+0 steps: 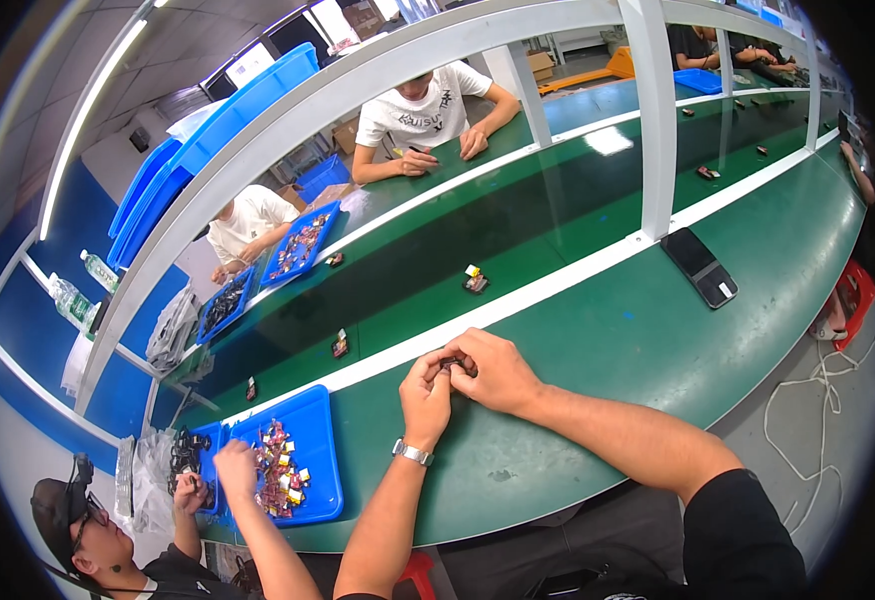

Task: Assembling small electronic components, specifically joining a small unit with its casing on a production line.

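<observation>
Over the near green worktop, my left hand (425, 397) and my right hand (499, 372) meet, fingertips pinched together. Between them is a small dark part (452, 364); the fingers cover most of it, so its kind is unclear. Both hands are closed on it. A silver watch (413, 453) circles my left wrist. Just beyond, on the dark green conveyor belt (408, 310), lies a small dark assembly with a yellow-and-white tab (475, 279). Another such piece (340, 344) sits farther left on the belt.
At the left, a co-worker's hands (237, 468) work by a blue tray (325, 470) of small red, yellow and white parts. A black phone-like device (699, 268) lies on the worktop beside a white frame post (648, 130). Two people in white shirts sit across the belt.
</observation>
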A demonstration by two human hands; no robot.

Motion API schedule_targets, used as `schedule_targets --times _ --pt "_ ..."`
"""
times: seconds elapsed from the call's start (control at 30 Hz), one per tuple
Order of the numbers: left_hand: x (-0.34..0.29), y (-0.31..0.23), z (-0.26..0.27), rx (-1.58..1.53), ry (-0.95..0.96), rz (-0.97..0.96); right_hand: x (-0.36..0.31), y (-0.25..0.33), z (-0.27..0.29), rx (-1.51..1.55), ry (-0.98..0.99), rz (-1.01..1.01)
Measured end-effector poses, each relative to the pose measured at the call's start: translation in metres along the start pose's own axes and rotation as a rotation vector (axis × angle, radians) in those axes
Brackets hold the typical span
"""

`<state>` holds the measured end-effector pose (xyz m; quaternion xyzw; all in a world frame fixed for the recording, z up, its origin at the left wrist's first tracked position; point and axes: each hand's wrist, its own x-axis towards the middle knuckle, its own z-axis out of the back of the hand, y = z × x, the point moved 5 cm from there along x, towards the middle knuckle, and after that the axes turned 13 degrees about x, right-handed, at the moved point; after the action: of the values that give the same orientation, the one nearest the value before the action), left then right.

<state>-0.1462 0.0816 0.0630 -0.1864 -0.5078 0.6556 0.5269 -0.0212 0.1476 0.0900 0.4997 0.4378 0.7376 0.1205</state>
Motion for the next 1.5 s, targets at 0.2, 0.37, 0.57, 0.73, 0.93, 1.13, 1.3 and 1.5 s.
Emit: schedule_targets --times 0.2,0.37,0.57,0.73,0.93,1.13,1.3,1.5 --pt "0.0 0.001 -0.003 -0.217 0.058 0.081 0.002 -0.004 0.003 0.046 -0.015 -0.068" --pt "0.001 0.006 -0.002 -0.183 0.025 0.055 0.002 -0.003 0.003 0.058 0.003 -0.082" --pt "0.002 0.006 -0.002 0.009 -0.019 -0.044 0.002 0.006 0.003 0.03 0.08 -0.009" --pt "-0.001 0.0 0.002 -0.267 0.018 0.098 0.008 -0.009 0.009 0.15 0.015 -0.166" --pt "0.007 0.014 0.013 -0.106 -0.004 0.08 0.087 -0.109 0.141 -0.213 -0.407 -0.344" --pt "0.01 0.013 0.013 -0.024 0.006 0.089 0.103 -0.161 0.191 -0.535 -0.396 -0.499" --pt "0.011 0.011 0.016 -0.001 -0.002 0.098 0.104 -0.125 0.15 -0.815 -0.268 -0.065" --pt "0.012 0.017 0.016 0.001 -0.014 0.093 0.084 -0.107 0.079 -0.897 -0.009 -0.277"
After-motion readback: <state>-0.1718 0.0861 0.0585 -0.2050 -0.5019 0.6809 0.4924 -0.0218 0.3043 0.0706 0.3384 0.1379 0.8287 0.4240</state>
